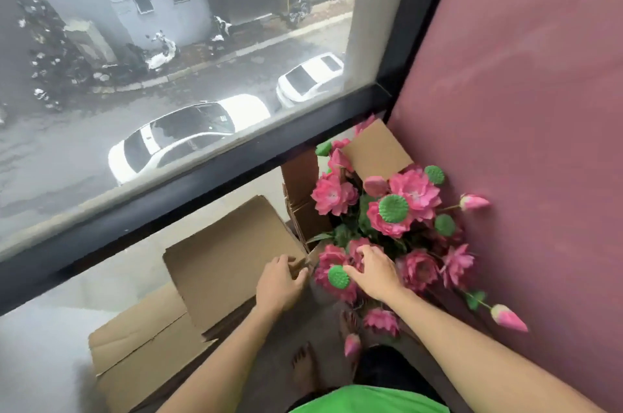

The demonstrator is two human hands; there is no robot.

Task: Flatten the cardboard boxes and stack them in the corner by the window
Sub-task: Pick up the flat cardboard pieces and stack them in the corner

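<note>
A flattened cardboard box (232, 257) stands tilted against the low sill under the window (188, 82). My left hand (279, 284) grips its right edge with curled fingers. Another flat piece of cardboard (141, 341) lies on the floor below it. More cardboard (376, 149) stands upright in the corner behind a bunch of pink artificial lotus flowers (394, 210). My right hand (374, 272) rests on the flowers with spread fingers, next to a green seed pod (338, 277).
A dark pink wall (522, 109) closes the right side. The black window frame (236, 173) runs diagonally across the view. My bare feet (305, 368) stand on the brown floor just below the flowers.
</note>
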